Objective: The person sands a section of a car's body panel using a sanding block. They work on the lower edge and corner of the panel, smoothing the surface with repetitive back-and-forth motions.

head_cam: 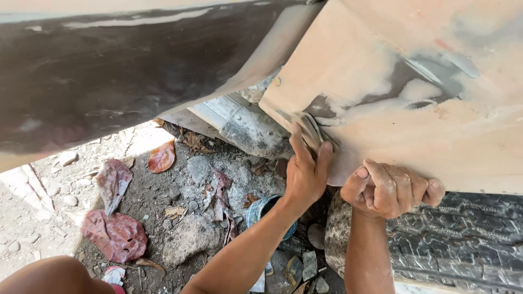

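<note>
Sandpaper (311, 130) folded, grey, dusty, on peach fender (381, 81)

One head-worn camera looks steeply down and forward from close above the person's forearms, very near the sanded body panel (414, 114) that fills the upper right. Below it the view takes in the tyre (468, 239) at lower right and the stony ground (185, 218) at lower left.
</note>
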